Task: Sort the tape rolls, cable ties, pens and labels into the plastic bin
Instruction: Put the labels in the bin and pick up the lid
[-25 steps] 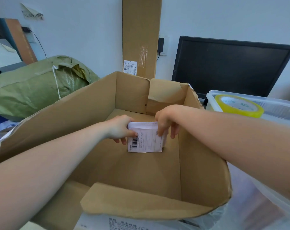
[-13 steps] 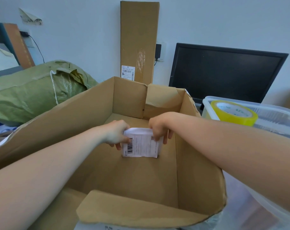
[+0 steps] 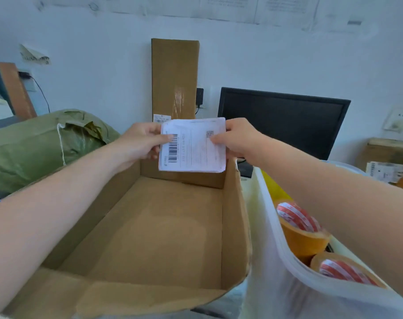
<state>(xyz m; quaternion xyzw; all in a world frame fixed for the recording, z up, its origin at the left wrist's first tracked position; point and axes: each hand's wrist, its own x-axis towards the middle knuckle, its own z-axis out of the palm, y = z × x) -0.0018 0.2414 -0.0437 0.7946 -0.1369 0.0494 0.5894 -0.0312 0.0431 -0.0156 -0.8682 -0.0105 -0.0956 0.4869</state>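
A stack of white shipping labels (image 3: 192, 146) with a barcode is held up above the far end of the open cardboard box (image 3: 234, 217). My left hand (image 3: 141, 143) pinches its left edge and my right hand (image 3: 238, 139) pinches its right edge. To the right stands the translucent plastic bin (image 3: 272, 229). Inside it lie two brown tape rolls with red-and-white cores (image 3: 299, 229) (image 3: 343, 270), partly hidden by my right forearm. A yellow roll (image 3: 273, 187) shows dimly through the bin's wall.
A green woven sack (image 3: 46, 143) lies left of the box. A tall flat carton (image 3: 175, 79) leans on the wall behind. A black monitor (image 3: 285, 120) stands at the back right, with a small labelled carton (image 3: 387, 157) beyond the bin.
Both hands have lifted the labels out of the box's bottom to above its far rim. The view has dropped, so the box floor and the bin's inside now show.
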